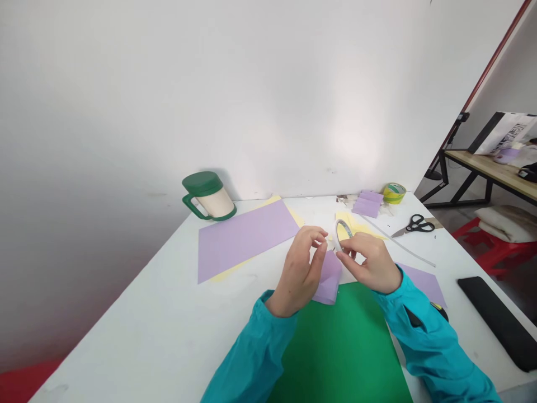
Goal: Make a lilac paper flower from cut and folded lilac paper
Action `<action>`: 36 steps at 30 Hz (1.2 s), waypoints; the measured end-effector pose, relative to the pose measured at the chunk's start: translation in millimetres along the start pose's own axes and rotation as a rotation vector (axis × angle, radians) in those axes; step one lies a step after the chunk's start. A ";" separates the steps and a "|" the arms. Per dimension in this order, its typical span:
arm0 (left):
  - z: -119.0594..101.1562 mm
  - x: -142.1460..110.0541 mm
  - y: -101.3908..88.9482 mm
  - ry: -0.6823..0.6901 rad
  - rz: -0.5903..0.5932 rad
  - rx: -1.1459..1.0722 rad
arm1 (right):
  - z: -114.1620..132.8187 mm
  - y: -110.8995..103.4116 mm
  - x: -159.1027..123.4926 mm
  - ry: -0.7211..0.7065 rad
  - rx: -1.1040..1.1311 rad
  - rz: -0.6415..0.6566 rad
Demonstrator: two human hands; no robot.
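My right hand (369, 258) pinches a narrow roll of white tape (337, 238) by its lower edge, holding it upright above the table. Close by on the left, my left hand (301, 266) has its thumb and fingers drawn together towards the roll. Whether a tape end is between those fingertips is too small to tell. Beneath the hands lies a folded piece of purple paper (328, 285), partly hidden by my left hand. It overlaps the top edge of a green sheet (344, 347).
A large purple sheet (247, 238) lies over yellow paper at the left, near a green-lidded mug (213, 198). Black scissors (415, 225), a yellow-green tape roll (394, 193) and folded purple paper (368, 203) are at the back right. A long black object (497, 319) lies right.
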State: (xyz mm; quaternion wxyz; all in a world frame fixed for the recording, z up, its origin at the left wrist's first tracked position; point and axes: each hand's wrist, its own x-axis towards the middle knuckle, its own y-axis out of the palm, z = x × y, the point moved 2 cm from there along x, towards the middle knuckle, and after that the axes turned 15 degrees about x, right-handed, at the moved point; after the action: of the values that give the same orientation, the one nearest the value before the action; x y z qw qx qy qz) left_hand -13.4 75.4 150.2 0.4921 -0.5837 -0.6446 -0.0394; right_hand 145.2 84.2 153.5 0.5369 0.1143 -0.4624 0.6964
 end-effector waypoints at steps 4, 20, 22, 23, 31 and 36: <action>2.4 -1.1 4.2 0.029 0.043 0.029 | 0.8 0.2 0.8 0.011 0.014 0.000; 5.1 2.9 1.2 -0.166 0.098 -0.187 | -2.2 0.7 -2.1 0.309 0.328 -0.075; 6.9 2.7 1.0 -0.240 0.134 -0.234 | -2.0 1.5 -1.4 0.386 0.424 -0.040; 7.7 2.7 0.8 -0.276 0.157 -0.263 | -2.5 1.8 -1.0 0.432 0.471 -0.022; 8.6 2.6 -0.1 -0.405 0.259 -0.403 | -7.8 2.3 1.2 0.672 0.720 0.116; 8.1 1.8 -0.5 -0.441 0.269 -0.404 | -9.6 2.1 0.9 0.760 0.770 0.102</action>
State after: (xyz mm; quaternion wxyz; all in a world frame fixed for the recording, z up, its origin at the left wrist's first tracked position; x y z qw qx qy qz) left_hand -18.2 81.6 147.5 0.2159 -0.7439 -0.6319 0.0263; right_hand 146.3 92.1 147.7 0.5511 0.0202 0.0477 0.8329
